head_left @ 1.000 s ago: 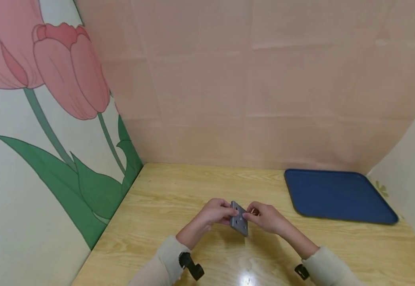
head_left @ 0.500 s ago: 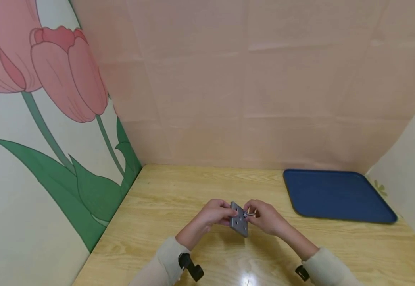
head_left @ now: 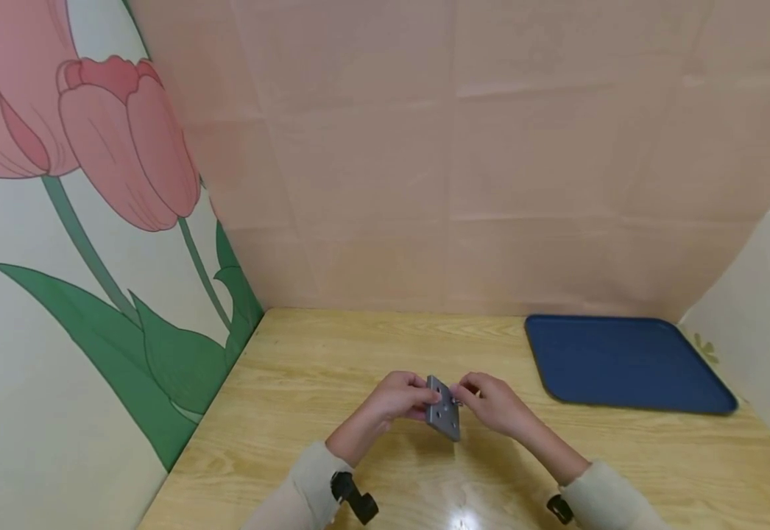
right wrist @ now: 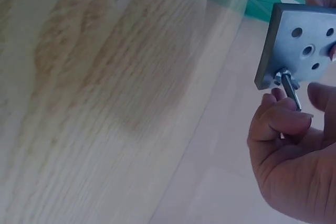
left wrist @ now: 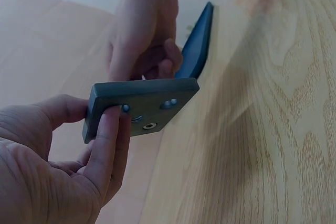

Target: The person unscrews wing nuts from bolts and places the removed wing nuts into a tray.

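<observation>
My left hand (head_left: 398, 394) pinches a grey metal plate (head_left: 443, 416) by one edge, holding it tilted above the table. Several holes show in its face in the right wrist view. From a hole near one corner sticks a bolt (right wrist: 290, 92), with a wing nut (right wrist: 285, 76) against the plate. My right hand (head_left: 491, 401) has its fingers curled round the bolt and wing nut, the thumb on the other side. Seen from the left wrist, the plate's back (left wrist: 144, 108) shows a round recessed fitting (left wrist: 150, 126), and the plate partly hides my right fingers.
A blue tray (head_left: 630, 364) lies at the back right of the wooden table (head_left: 332, 338). A pinkish sheet (head_left: 358, 184) hangs behind, and a wall with painted tulips (head_left: 120, 147) stands at the left. Black straps (head_left: 352, 495) sit on both wrists.
My right fingers and thumb have moved off the wing nut and back towards it, covering the bolt again in the head view. My left hand and the plate have stayed almost still.
</observation>
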{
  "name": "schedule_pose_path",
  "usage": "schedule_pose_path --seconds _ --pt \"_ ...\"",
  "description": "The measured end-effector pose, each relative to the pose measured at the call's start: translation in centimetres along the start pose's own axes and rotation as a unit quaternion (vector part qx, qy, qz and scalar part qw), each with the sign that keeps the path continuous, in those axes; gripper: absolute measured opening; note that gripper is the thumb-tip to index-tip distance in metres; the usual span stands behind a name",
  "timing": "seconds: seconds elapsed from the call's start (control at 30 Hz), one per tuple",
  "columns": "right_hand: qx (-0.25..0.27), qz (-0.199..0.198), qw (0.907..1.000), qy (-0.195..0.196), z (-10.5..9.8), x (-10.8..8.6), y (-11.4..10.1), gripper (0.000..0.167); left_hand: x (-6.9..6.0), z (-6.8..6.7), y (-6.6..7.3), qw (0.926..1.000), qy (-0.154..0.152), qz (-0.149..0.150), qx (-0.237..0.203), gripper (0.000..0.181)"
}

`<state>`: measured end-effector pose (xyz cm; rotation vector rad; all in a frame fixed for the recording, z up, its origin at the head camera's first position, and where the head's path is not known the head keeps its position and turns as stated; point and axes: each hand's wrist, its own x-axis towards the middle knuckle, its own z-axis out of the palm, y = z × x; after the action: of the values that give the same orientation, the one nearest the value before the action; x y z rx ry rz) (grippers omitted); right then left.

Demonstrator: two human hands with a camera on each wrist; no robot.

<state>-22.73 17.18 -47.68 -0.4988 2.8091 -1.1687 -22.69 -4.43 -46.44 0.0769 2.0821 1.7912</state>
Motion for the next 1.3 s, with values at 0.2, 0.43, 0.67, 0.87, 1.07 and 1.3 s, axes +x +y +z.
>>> schedule_pose_path --seconds 0.2,0.43,0.67,0.87,1.07,1.3 --pt "0.001 0.070 0.9974 -0.017 0.40 -0.19 -0.08 0.037 -0.33 0.13 0.18 1.0000 0.006 0.000 0.007 0.022" --pt "0.000 0.087 0.9958 -0.028 0.43 -0.20 -0.13 0.049 -0.64 0.29 0.42 0.9998 0.017 0.000 0.008 0.021" --pt "-0.004 0.093 0.9950 -0.037 0.54 -0.01 -0.01 0.048 -0.52 0.00 0.28 0.9999 0.008 0.002 0.009 0.021" --pt "-0.001 0.092 0.9948 -0.044 0.54 -0.03 0.01 0.042 -0.60 -0.08 0.23 1.0000 0.005 -0.001 0.007 0.021" --pt "0.007 0.048 0.9973 -0.056 0.13 -0.18 0.15 0.029 -0.49 -0.07 0.06 1.0000 0.005 0.000 -0.004 0.020" --pt "0.009 -0.029 0.9980 -0.055 -0.18 -0.11 0.36 0.018 -0.42 0.03 0.05 0.9999 0.008 0.002 -0.007 0.019"
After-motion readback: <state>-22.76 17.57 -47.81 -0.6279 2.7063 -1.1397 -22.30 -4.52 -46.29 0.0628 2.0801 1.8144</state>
